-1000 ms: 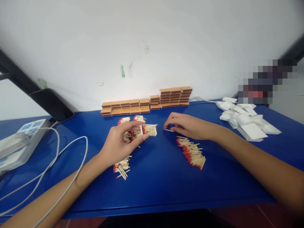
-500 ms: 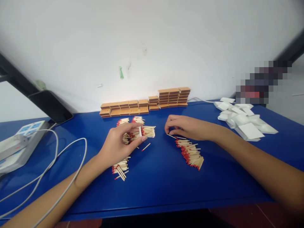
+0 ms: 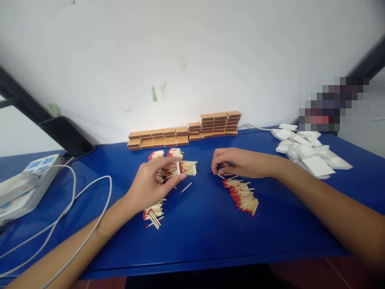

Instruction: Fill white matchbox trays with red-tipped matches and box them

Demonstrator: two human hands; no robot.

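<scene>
My left hand (image 3: 150, 182) grips a small white tray (image 3: 187, 167) filled with red-tipped matches, thumb and forefinger closed on its near end. One loose match (image 3: 186, 187) lies on the blue table (image 3: 204, 224) just below the tray. More matches lie in a heap under and behind that hand (image 3: 154, 212). My right hand (image 3: 237, 162) is curled, its fingertips pinching at matches at the top of another pile of matches (image 3: 242, 194).
Orange matchbox sleeves (image 3: 186, 130) are stacked along the wall. A heap of white empty trays (image 3: 306, 150) lies at the right. At the left are a power strip (image 3: 21, 184), white cables (image 3: 78, 200) and a dark phone (image 3: 64, 134) leaning on the wall.
My right hand has slid down from a single match to the top of the right pile. One match has dropped onto the table below the tray. My left hand has barely moved.
</scene>
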